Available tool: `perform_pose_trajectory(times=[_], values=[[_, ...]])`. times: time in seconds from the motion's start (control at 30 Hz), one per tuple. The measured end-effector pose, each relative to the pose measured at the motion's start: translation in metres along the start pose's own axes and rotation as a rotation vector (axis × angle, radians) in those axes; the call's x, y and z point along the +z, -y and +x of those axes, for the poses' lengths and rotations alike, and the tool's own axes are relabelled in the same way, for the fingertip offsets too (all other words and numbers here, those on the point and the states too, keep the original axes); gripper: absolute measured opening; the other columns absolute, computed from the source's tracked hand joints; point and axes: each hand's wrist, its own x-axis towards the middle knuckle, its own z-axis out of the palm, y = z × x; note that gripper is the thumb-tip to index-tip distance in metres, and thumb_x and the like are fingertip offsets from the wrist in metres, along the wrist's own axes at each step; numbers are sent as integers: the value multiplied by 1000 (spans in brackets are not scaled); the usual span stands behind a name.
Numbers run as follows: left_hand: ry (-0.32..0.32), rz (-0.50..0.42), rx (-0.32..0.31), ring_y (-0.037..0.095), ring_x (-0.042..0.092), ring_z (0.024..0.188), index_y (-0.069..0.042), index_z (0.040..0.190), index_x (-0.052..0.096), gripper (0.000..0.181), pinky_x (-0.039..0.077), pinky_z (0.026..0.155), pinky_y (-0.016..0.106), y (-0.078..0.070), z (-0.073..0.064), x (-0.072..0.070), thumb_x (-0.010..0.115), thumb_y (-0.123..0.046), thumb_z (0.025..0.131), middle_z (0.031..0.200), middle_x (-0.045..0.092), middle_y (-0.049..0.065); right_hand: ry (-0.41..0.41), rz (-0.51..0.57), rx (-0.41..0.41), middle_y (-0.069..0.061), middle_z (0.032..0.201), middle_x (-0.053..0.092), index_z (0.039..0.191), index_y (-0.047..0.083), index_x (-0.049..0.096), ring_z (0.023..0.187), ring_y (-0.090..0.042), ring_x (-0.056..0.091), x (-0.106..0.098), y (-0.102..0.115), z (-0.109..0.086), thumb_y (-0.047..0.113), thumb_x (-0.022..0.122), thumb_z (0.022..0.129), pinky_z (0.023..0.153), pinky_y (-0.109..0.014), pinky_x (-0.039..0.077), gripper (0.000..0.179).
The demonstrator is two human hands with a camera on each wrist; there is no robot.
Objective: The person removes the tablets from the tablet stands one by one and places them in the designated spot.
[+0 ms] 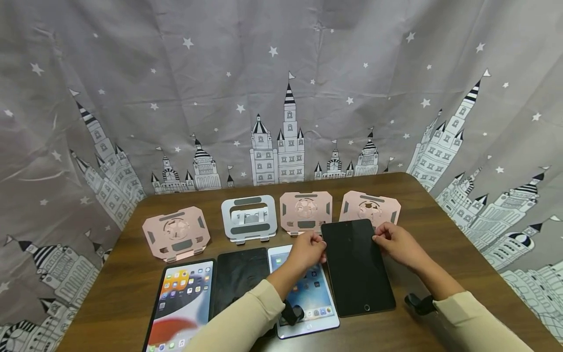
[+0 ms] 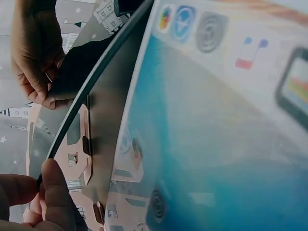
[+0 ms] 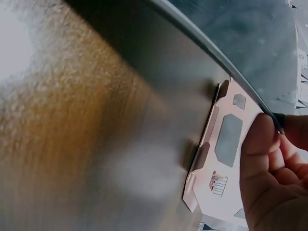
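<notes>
Both hands hold a black tablet (image 1: 358, 269) with a dark screen, its far end raised off the table. My left hand (image 1: 308, 250) pinches the far left corner between thumb and fingers, and the left wrist view shows the thin edge of the tablet (image 2: 91, 79) in that pinch. The far right corner is pinched by my right hand (image 1: 398, 244), whose thumb (image 3: 260, 149) and fingers close on the edge in the right wrist view. Just behind the tablet stands a pink tablet stand (image 1: 387, 208), partly hidden by it. A white tablet (image 1: 314, 303) with a lit screen lies under my left forearm.
Left of the white tablet lie a dark tablet (image 1: 242, 268) and a lit black-framed tablet (image 1: 186, 293). Behind them stand a grey stand (image 1: 249, 229) and pink stands (image 1: 305, 225) (image 1: 176, 247). A grey curtain (image 1: 281, 98) with castles hangs beyond the wooden table (image 1: 440, 234).
</notes>
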Motion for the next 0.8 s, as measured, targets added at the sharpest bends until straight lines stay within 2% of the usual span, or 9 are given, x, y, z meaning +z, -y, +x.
perform_pose_trajectory(times=[0.13, 0.23, 0.37, 0.63, 0.8], values=[[-3, 78, 9, 12, 57, 50, -3, 84, 56, 12, 52, 51, 25, 5, -3, 1, 59, -1, 95, 61, 57, 3, 34, -19, -10, -5, 72, 53, 96, -2, 55, 62, -20, 54, 3, -5, -1, 3, 59, 96, 52, -29, 47, 6], [-3, 135, 13, 12, 58, 50, -4, 81, 57, 14, 47, 49, 21, 7, -6, 1, 60, 0, 94, 59, 58, 3, 51, -26, -7, -4, 71, 53, 94, -2, 56, 61, -18, 54, 6, -8, -2, 3, 59, 95, 53, -28, 48, 6], [8, 204, -19, 10, 57, 50, -6, 79, 57, 16, 46, 48, 20, 8, -8, -1, 62, -1, 93, 58, 58, 2, 73, -32, 7, -4, 72, 53, 93, -1, 56, 63, -18, 54, 11, -10, -2, 3, 60, 94, 54, -28, 51, 6], [31, 169, -166, 7, 56, 48, -4, 73, 61, 20, 48, 48, 16, 5, -7, -4, 65, 0, 92, 61, 60, 5, 124, -18, 12, -4, 73, 54, 91, -2, 55, 62, -18, 55, 16, -11, -3, 0, 61, 92, 53, -30, 52, 7], [23, 202, -189, 6, 56, 44, -4, 70, 65, 21, 46, 45, 14, 6, -5, -4, 68, -1, 91, 58, 63, 7, 145, -18, 6, -4, 74, 54, 90, -2, 55, 62, -18, 55, 18, -15, -2, -1, 61, 92, 53, -30, 53, 7]])
